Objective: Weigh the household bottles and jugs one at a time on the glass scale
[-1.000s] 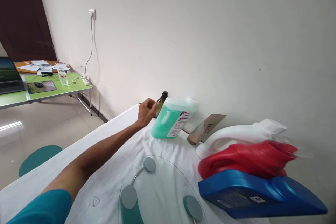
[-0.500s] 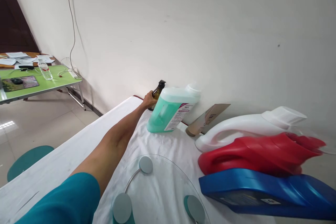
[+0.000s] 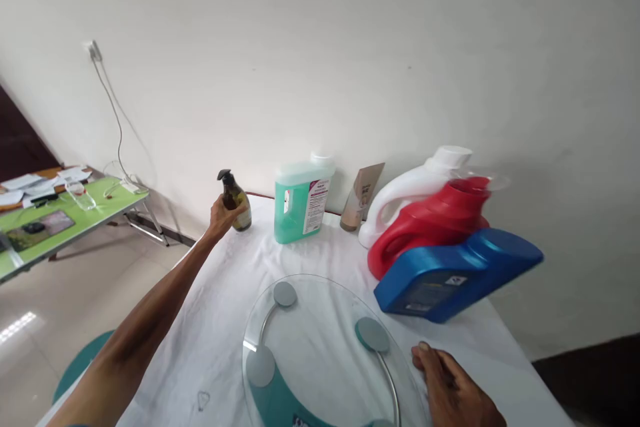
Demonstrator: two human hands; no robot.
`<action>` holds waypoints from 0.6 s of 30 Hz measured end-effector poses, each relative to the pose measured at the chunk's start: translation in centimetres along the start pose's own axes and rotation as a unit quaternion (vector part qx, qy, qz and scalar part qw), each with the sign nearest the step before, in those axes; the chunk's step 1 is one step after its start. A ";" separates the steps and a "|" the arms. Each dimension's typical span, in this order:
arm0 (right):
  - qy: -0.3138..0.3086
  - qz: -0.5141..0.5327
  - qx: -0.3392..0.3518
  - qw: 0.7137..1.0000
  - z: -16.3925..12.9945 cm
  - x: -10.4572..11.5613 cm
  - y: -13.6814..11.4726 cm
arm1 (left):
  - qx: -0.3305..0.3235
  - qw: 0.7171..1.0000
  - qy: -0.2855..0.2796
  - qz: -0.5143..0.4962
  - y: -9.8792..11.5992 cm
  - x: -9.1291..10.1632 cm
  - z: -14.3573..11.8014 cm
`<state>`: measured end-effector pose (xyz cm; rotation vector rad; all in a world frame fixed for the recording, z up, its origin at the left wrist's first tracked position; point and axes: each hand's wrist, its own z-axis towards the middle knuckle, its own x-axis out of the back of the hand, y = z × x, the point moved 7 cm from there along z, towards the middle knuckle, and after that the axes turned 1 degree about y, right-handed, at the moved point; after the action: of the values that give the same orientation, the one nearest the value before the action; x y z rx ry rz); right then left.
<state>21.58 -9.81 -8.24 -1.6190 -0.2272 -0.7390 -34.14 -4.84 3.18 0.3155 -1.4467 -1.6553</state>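
The brown bottle [image 3: 236, 203] sits near the desk's far left corner, a small amber glass-looking thing with a black pump top and a pale label. The left hand [image 3: 221, 215] has it: fingers [image 3: 226, 203] curled snug round the lower body, arm stretched right out along the left edge. Can't tell if the bottle's base is still touching the cloth or lifted a bit.

Just right of it along the far edge, close to the wall, stands the green jug [image 3: 298, 200], a squarish see-through plastic one with teal liquid, a white cap and a cut-out handle. Next comes a tan tube [image 3: 361, 195], matte, standing on its cap and leaning back. Then three big glossy detergent bottles tipped over each other toward the far right corner: white [image 3: 409, 192], red [image 3: 436, 222], and blue [image 3: 454, 273] nearest me, with labels on its flat side.

The desk [image 3: 210, 333] is covered with a wrinkly white cloth. At the near edge sits a round glass scale [image 3: 320, 353], clear with grey round pads and a teal base.

The right hand [image 3: 450, 390] lies flat on the cloth just beside the scale's right rim, fingers loosely together, holding nothing.
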 end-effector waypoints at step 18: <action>0.007 0.047 0.095 0.994 -2.9 -0.2 -3.9 | -0.087 0.923 -0.350 -0.136 12.1 -3.5 -23.2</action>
<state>18.37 -11.74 -5.13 -1.4333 -0.2028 -0.6363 -10.78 -16.79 6.06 -0.2193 -1.8006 -2.2485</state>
